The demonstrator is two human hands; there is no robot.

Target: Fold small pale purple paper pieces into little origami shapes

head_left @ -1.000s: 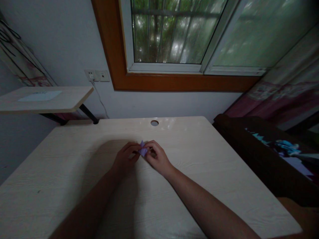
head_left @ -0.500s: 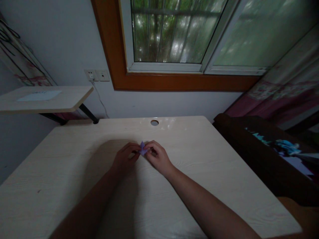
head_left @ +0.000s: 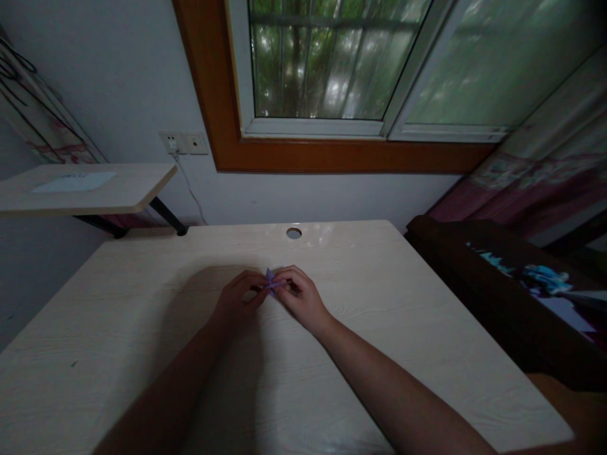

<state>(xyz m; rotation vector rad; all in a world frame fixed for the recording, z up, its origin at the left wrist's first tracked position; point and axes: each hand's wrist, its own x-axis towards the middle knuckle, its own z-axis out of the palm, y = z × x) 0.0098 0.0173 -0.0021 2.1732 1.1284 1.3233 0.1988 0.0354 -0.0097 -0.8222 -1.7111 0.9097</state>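
Between my two hands is a small purple piece of folded paper [head_left: 270,275], with one pointed tip showing above the fingers. My left hand [head_left: 243,294] pinches its left side between thumb and fingers. On the right side, my right hand [head_left: 300,292] pinches it in the same way. Much of the paper is covered by the fingertips. Both hands are just over the pale wood-grain table [head_left: 379,354], toward its far middle.
A round cable hole [head_left: 294,233] lies beyond my hands. At the far left stands a raised shelf [head_left: 137,196] bearing a paper sheet [head_left: 76,182]. A dark wooden piece of furniture [head_left: 474,297] with bright blue items [head_left: 545,278] stands to the right.
The purple paper has changed shape: its lower part, spread wide before, now looks narrower and pressed between the fingertips. My hands have hardly moved.
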